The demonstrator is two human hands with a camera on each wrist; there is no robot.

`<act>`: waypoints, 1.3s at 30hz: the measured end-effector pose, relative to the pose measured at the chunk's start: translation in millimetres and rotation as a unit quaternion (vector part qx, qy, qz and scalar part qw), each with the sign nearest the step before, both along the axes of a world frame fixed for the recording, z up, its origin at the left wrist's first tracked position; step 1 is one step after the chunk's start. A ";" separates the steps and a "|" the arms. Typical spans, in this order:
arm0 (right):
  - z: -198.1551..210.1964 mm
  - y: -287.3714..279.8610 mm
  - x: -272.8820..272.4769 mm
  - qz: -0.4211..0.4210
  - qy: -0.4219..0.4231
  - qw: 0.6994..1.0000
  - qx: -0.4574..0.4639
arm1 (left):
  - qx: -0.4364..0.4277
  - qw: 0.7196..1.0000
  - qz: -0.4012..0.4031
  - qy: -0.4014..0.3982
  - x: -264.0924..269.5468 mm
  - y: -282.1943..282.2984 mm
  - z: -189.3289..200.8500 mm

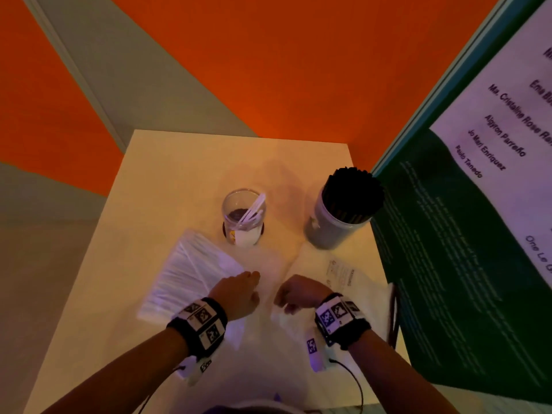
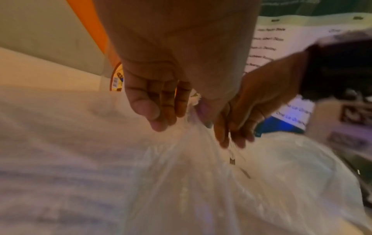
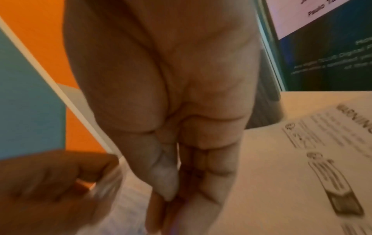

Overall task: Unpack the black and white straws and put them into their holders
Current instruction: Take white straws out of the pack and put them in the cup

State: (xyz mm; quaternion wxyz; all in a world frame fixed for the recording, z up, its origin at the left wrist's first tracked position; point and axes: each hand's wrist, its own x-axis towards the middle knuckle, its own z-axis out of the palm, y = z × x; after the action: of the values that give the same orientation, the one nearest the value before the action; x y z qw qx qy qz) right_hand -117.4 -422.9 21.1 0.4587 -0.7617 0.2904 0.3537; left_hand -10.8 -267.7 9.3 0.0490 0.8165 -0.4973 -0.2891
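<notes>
A clear plastic pack of white straws [image 1: 191, 276] lies on the left of the table [image 1: 167, 162]. Its loose open end [image 2: 191, 174] bunches up between my hands. My left hand [image 1: 239, 294] pinches one side of the plastic, and my right hand [image 1: 295, 294] pinches the other side between thumb and fingers [image 3: 167, 182]. The two hands are close together near the table's front. Behind them a glass jar [image 1: 243, 216] holds a few white straws. The grey holder [image 1: 331, 231] at the right is packed with black straws [image 1: 354, 192].
A flat, empty clear wrapper with printed text [image 1: 340, 273] lies to the right of my right hand. A dark green board with a white poster [image 1: 466, 234] stands along the table's right edge. An orange wall [image 1: 268, 70] rises behind the table.
</notes>
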 end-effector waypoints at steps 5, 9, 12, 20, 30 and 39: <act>-20.4 42.2 12.9 0.016 -0.177 0.981 -0.074 | -0.093 0.981 0.096 0.140 6.3 24.3 27.4; -40.0 73.6 28.8 0.137 -0.185 0.943 -0.241 | -0.116 0.964 0.126 0.203 0.9 47.6 48.1; -41.2 90.0 32.4 0.160 -0.198 0.909 -0.330 | -0.134 0.953 0.146 0.229 -4.8 60.3 55.7; -52.4 112.4 34.3 0.158 -0.122 0.939 -0.279 | -0.174 0.939 0.160 0.250 -10.2 74.6 59.0; -34.9 114.8 36.3 0.174 -0.106 0.940 -0.273 | -0.171 0.942 0.155 0.242 -5.5 80.8 55.4; -6.4 104.0 31.0 0.256 -0.074 0.913 -0.310 | -0.153 0.952 0.130 0.233 -4.3 78.6 51.3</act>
State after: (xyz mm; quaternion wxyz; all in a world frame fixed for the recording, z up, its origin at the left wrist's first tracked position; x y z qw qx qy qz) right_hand -86.4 -318.9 14.7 0.1136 -0.9378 0.1461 0.2937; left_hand -15.2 -189.0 60.5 0.3249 0.7666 -0.4001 -0.3829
